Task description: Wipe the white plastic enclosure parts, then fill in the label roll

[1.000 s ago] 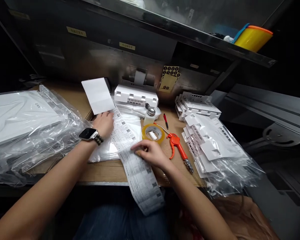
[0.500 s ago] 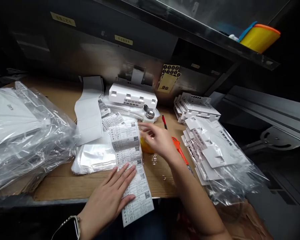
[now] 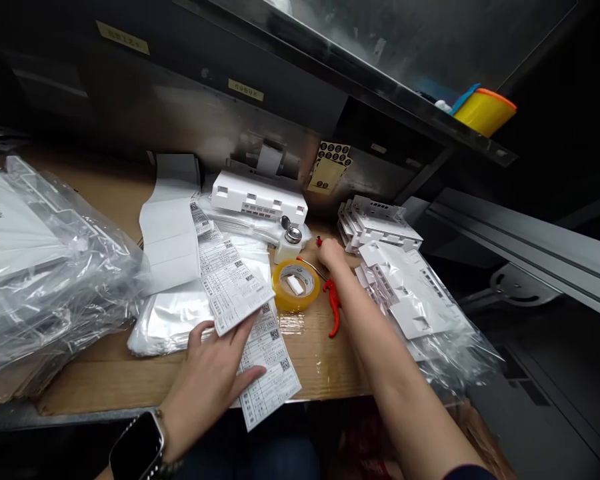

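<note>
My left hand (image 3: 215,373) rests flat over a strip of printed labels (image 3: 270,390), thumb spread. The strip's folded upper part (image 3: 235,287) covers some of its fingertips. My right hand (image 3: 331,253) reaches to the back of the table, its fingers closed around a pen with a red end (image 3: 319,241); most of the pen is hidden. Beside its forearm lie red-handled scissors (image 3: 333,307), partly covered. A roll of yellow tape (image 3: 296,303) sits between the hands, with a small white piece inside its ring.
A pump bottle (image 3: 289,248) stands behind the tape. Clear plastic bags (image 3: 173,320) lie left of the labels. White plastic housings (image 3: 260,197) sit at the back, with stacked ones (image 3: 430,293) on the right. Bagged white parts (image 3: 45,267) fill the left; a shelf (image 3: 380,100) hangs overhead.
My right hand has left the label strip, moved right and back, and closed on the pen. The strip's upper part has folded over my left fingertips. The tape roll is now uncovered.
</note>
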The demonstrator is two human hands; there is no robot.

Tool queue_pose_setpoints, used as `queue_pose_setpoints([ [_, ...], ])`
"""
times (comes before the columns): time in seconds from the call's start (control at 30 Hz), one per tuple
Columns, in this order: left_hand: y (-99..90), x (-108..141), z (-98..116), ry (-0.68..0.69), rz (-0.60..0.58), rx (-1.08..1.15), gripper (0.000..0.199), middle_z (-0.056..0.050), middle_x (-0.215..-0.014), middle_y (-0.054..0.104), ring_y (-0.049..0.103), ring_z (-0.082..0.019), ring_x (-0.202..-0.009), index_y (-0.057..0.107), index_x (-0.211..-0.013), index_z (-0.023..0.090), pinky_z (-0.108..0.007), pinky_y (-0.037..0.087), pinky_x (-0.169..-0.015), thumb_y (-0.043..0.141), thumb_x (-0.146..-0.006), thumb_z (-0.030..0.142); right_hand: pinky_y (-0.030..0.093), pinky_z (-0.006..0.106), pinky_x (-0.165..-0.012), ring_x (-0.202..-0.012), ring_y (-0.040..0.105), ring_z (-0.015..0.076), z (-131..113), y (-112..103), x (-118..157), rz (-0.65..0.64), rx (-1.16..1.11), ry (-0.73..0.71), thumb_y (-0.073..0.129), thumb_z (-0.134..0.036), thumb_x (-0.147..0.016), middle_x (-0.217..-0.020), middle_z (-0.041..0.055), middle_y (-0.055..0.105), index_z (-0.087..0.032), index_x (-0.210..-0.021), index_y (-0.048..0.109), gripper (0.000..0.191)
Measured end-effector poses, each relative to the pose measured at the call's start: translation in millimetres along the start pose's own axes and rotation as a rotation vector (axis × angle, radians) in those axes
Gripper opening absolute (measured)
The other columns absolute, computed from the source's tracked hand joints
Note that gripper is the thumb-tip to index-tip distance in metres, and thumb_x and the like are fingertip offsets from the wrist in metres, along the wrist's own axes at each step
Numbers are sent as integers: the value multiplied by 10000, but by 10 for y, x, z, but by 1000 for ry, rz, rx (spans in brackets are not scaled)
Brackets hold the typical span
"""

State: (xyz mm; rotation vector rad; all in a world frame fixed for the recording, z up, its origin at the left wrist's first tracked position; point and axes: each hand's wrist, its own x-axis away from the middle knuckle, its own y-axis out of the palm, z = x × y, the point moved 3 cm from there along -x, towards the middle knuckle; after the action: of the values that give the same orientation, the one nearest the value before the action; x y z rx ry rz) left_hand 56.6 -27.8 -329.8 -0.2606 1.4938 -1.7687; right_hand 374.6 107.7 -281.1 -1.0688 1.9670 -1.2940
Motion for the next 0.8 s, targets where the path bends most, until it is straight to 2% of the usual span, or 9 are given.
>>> queue_pose_setpoints([
  [0.07,-92,-79,-95,-14,-11,-3,920,-204,-1439,660,663,-392,-1243,230,-1635,219,-603,263,-1121,787,-909,321,587,464,-954,-1113,675,246,1,-141,25,52,-108,-4,679,-368,-1002,-1304,103,659,-176,-1277,642,338],
  [0.17,-140,-164,-213,15,-46,6,670,-187,-1297,741,703,-389,-1162,462,-1503,228,-704,159,-1195,776,-922,338,567,373,-882,-994,662,195,22,-448,294,152,-301,-48,492,-261,-1045,-1223,85,659,-191,-1288,595,273],
  [0.27,-82,-156,-258,75,-68,35,379,-130,-1139,791,724,-354,-1114,594,-1343,233,-758,28,-1227,688,-983,307,497,279,-703,-761,574,153,55,-713,933,174,-535,-148,365,-289,-1011,-943,10,619,-255,-1194,617,313],
  [0.33,-25,-102,-259,104,-59,56,278,-124,-1131,789,723,-349,-1123,624,-1304,241,-783,39,-1223,582,-1034,294,436,297,-645,-675,479,161,65,-803,1471,66,-961,-308,426,-463,-985,-778,1,531,-250,-1025,691,342],
  [0.4,19,-36,-261,100,-32,91,285,-132,-1151,779,729,-342,-1109,631,-1307,240,-783,101,-1225,502,-1060,296,389,327,-606,-620,411,169,128,-791,1936,-49,-1169,-300,347,-661,-990,-668,3,455,-241,-764,671,577],
  [0.47,41,15,-270,83,-9,126,304,-136,-1186,767,735,-326,-1097,627,-1322,241,-753,148,-1240,474,-1065,289,343,339,-570,-565,353,166,236,-713,2238,-96,-1306,-227,335,-649,-990,-559,-8,354,-239,-574,541,620],
  [0.63,10,43,-281,99,-15,201,414,-88,-1302,732,688,-283,-1216,567,-1400,294,-678,132,-1277,421,-1039,154,260,340,-472,-457,209,140,478,-471,2393,-110,-1498,-117,403,-534,-922,-447,-33,192,-224,-482,353,540],
  [0.73,-29,34,-270,106,-30,205,429,-45,-1276,751,673,-267,-1238,542,-1429,298,-610,78,-1304,442,-1035,161,235,336,-440,-425,167,130,492,-395,2366,-102,-1537,-98,420,-501,-922,-424,-40,154,-217,-477,313,539],
  [0.8,-50,31,-257,108,-41,180,413,-38,-1260,758,672,-259,-1232,541,-1431,283,-571,44,-1312,451,-1042,180,219,327,-418,-409,169,118,453,-368,2357,-127,-1558,-94,431,-558,-937,-438,-48,161,-216,-489,309,577],
])
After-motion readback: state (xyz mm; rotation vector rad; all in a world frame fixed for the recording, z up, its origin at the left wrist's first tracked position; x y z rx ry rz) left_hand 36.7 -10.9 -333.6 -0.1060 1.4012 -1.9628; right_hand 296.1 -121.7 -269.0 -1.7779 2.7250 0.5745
